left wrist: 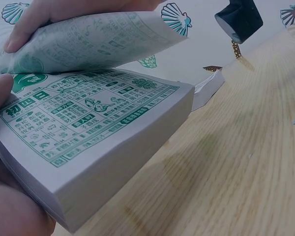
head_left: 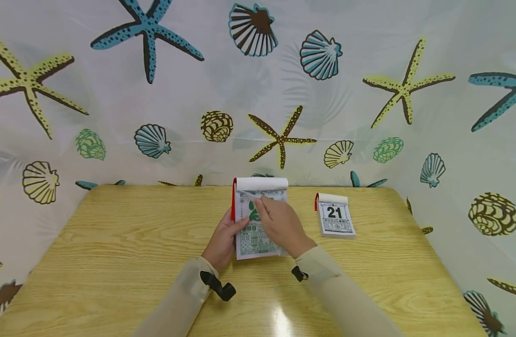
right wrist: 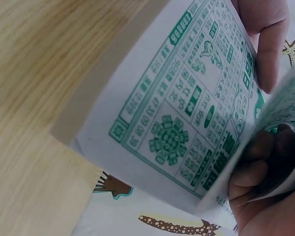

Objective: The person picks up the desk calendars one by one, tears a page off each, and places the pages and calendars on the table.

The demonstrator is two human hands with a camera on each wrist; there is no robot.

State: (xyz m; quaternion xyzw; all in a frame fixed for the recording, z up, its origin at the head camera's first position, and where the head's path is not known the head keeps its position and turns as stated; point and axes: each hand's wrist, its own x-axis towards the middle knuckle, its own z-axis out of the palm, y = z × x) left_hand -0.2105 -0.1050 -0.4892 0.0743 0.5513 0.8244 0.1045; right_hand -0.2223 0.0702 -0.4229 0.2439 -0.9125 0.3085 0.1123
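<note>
A thick tear-off calendar (head_left: pixel 254 243) with green print is held up off the table at its left edge by my left hand (head_left: pixel 223 239). The thumb lies on its front page and the other fingers go behind it. My right hand (head_left: pixel 285 225) pinches the top sheet. That sheet (left wrist: pixel 113 42) curls up and away from the pad in the left wrist view, uncovering another green-printed page (right wrist: pixel 187 108) below. A white strip (head_left: pixel 262 183) with a red edge binds the calendar's top.
To the right, a smaller tear-off calendar (head_left: pixel 335 217) showing 21 lies on the wooden table (head_left: pixel 136 243). A cloth (head_left: pixel 258 93) with starfish and shells hangs behind the table. Dark camera mounts (head_left: pixel 217 285) sit at the wrists.
</note>
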